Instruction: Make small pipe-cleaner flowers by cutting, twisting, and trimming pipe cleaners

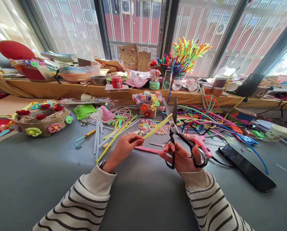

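My left hand [127,146] pinches pale yellow pipe cleaners [156,129] between thumb and fingertips, and they slant up to the right. Their far end lies at the parted blades of a pair of black-handled scissors [173,126]. My right hand [183,157] is closed around the scissor handles, with the blades pointing upward. Beneath my hands lies a pink pipe cleaner [148,149]. Small silver scissors [157,145] rest just behind it. A pink glue gun [201,144] sits on the table, partly covered by the right hand and scissors.
A woven basket with flowers [46,122] stands at left. Clear glue sticks [97,138] and a heap of small pastel pieces [154,126] lie mid-table. Coloured pipe cleaners [213,123] spread behind the glue gun. A black phone [246,166] lies at right. A crowded ledge [80,86] runs along the windows.
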Demonstrator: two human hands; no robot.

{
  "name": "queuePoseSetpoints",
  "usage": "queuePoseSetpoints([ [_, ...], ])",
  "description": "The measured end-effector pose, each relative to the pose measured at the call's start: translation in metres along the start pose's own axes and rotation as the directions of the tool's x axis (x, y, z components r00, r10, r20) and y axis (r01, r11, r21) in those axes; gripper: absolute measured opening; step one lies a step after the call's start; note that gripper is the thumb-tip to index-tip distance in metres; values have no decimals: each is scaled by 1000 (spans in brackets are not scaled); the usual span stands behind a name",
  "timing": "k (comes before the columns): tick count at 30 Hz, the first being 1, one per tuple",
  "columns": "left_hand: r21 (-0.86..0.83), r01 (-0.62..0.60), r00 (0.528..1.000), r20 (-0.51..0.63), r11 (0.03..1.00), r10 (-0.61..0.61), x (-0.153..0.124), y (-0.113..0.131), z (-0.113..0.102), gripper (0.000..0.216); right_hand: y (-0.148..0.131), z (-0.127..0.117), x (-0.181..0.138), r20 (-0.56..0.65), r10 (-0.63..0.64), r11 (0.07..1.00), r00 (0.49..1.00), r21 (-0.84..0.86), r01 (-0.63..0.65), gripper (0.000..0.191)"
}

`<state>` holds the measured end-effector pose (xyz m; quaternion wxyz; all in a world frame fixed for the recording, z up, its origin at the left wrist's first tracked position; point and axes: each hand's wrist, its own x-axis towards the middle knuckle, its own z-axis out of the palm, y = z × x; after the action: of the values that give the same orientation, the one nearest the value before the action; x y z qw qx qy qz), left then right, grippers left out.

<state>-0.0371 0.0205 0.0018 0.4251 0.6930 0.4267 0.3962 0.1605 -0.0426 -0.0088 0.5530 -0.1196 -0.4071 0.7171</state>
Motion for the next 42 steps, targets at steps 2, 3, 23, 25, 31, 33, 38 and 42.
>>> queuePoseSetpoints([
  [2,0,-1,1000,-3,1000,1,0,0,0,21,1,0,0,-23,-12,1000,1000,-7,12,39],
  [3,-3,2,1000,-5,1000,-2,0,0,0,21,1,0,0,-31,-19,1000,999,-7,18,37],
  [23,-52,53,998,-16,997,-54,0,-1,-1,22,-2,-20,-1,-228,-86,957,970,-288,17,31],
  [25,-8,44,999,-14,999,-44,0,-3,-3,22,-8,-21,-4,-273,-160,936,949,-347,58,30],
  [31,325,-42,999,6,945,43,1,-9,-12,18,-25,-29,-26,-480,-271,689,835,-702,-180,32],
  [33,407,-55,998,26,912,49,3,-12,-15,18,-30,-36,-39,-527,-314,545,790,-781,-304,31],
  [38,493,-4,996,-78,870,49,-6,6,-13,37,-43,-57,-67,-400,-449,-226,799,-814,-535,28],
  [42,-68,-62,945,318,996,80,-50,66,12,33,-45,-62,-74,-454,-325,-563,829,-612,-556,25],
])
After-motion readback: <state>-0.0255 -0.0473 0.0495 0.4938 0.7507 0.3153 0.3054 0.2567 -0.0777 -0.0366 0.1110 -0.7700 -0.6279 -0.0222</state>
